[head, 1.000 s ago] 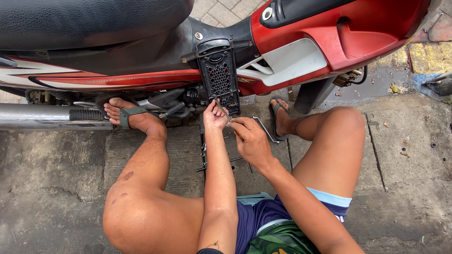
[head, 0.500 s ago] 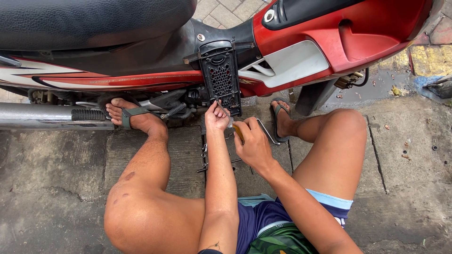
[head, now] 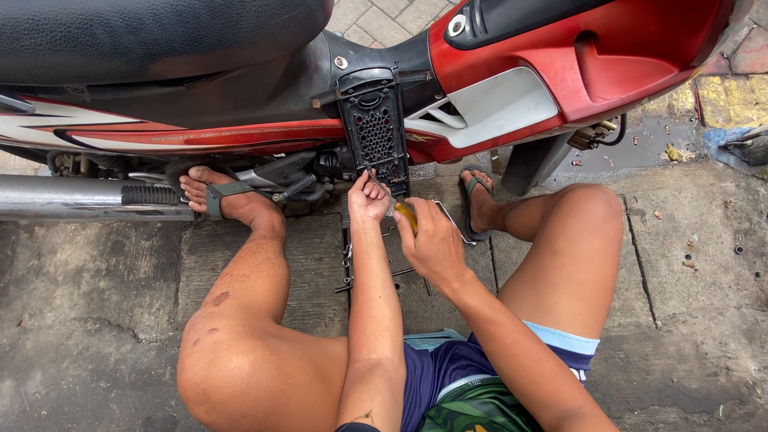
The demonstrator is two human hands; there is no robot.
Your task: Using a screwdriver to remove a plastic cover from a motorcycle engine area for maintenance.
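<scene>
Black vented panel [head: 374,132] blocking ahead, exhaust pipe [head: 80,196] left, open concrete [head: 696,280] right

Yellow tool handle [head: 406,216] newly visible

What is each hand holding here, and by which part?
The right hand grips a screwdriver by its yellow handle. The left hand pinches at its shaft, near the black vented cover; the exact contact cannot be told.

Yellow-handled screwdriver [head: 404,214] angled up against black perforated cover [head: 376,136].
</scene>
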